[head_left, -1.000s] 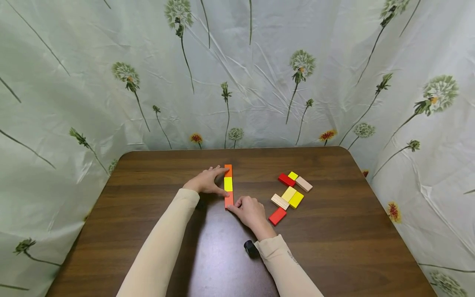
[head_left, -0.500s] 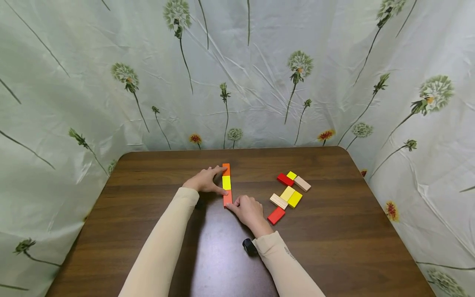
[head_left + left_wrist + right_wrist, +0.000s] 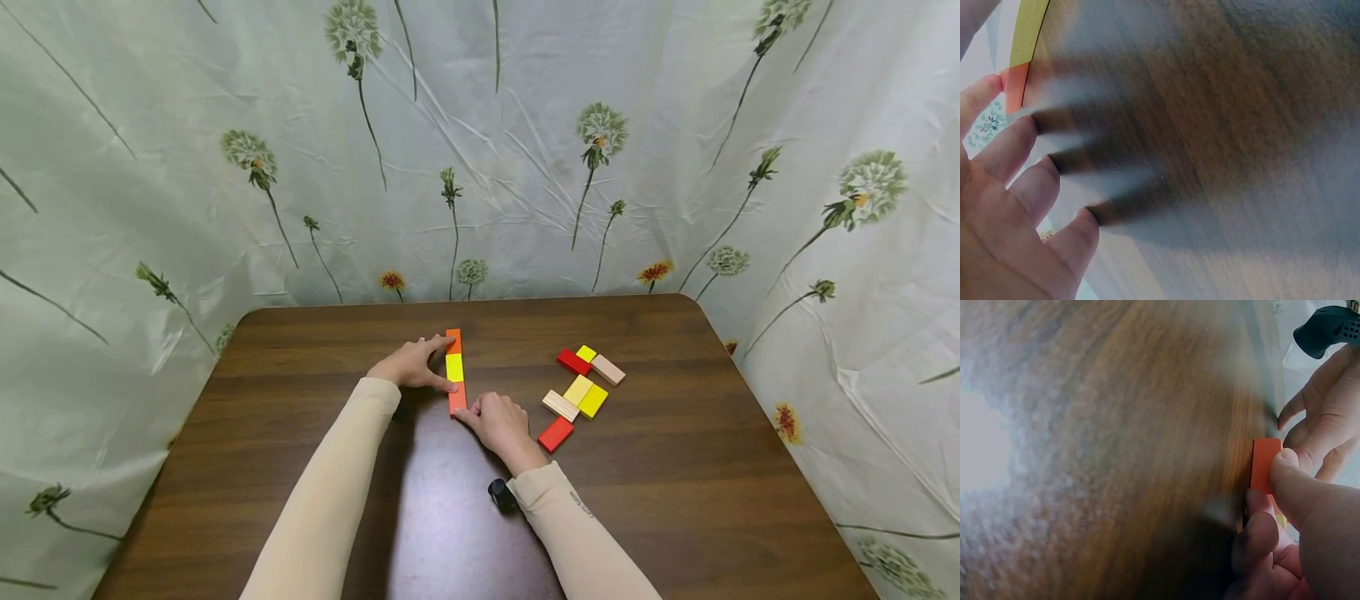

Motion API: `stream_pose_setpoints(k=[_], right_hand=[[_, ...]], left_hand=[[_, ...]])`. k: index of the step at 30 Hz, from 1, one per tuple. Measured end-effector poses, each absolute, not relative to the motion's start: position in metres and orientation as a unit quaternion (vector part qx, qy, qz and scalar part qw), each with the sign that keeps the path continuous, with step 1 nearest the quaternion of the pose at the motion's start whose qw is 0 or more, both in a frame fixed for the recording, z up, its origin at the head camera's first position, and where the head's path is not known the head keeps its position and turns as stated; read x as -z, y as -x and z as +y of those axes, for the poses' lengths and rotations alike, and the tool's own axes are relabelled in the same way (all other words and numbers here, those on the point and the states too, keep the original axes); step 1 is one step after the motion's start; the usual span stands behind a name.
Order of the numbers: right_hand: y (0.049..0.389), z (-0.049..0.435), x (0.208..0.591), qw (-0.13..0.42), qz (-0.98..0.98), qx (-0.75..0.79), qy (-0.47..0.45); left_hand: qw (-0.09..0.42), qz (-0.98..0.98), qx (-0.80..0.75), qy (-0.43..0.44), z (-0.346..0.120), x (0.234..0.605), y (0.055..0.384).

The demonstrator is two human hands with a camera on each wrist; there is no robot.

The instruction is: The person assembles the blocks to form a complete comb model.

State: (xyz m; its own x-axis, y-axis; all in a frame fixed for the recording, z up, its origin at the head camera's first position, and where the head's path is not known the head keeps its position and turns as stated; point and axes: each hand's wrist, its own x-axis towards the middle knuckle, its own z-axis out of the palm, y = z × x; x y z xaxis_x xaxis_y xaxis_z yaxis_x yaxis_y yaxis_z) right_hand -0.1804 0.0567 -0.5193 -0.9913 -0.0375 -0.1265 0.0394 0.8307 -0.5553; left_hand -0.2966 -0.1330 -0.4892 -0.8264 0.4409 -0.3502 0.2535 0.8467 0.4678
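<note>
In the head view, three wooden blocks lie end to end in a straight row: an orange block (image 3: 453, 337) at the far end, a yellow block (image 3: 454, 367) in the middle and an orange-red block (image 3: 457, 406) nearest. From the left side my left hand (image 3: 408, 364) spans the row with spread fingers. Its index fingertip touches the far block and its thumb the near one; the other fingertips rest on the table, as the left wrist view shows. At the near end, my right hand (image 3: 501, 425) pinches the orange-red block's end between thumb and curled index finger.
To the right lies a loose group of several blocks, among them a red block (image 3: 556, 434), a yellow block (image 3: 593, 402) and a plain wooden block (image 3: 608, 369). The brown table (image 3: 675, 500) ends at a flowered curtain (image 3: 525, 167). A black wrist device (image 3: 502, 496) sits at the right cuff.
The whole scene slides slightly left in the head view, as from a small head turn. Both hands keep their places at the row of blocks.
</note>
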Motion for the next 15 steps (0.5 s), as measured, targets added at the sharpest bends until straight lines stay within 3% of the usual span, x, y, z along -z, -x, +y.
stream_pose_setpoints(k=[15], right_hand=[[0.1844,0.057,0.5164,0.087,0.953,0.289,0.007]], left_hand=[[0.234,0.934,-0.193,-0.187,-0.1337,0.4886,0.2979]])
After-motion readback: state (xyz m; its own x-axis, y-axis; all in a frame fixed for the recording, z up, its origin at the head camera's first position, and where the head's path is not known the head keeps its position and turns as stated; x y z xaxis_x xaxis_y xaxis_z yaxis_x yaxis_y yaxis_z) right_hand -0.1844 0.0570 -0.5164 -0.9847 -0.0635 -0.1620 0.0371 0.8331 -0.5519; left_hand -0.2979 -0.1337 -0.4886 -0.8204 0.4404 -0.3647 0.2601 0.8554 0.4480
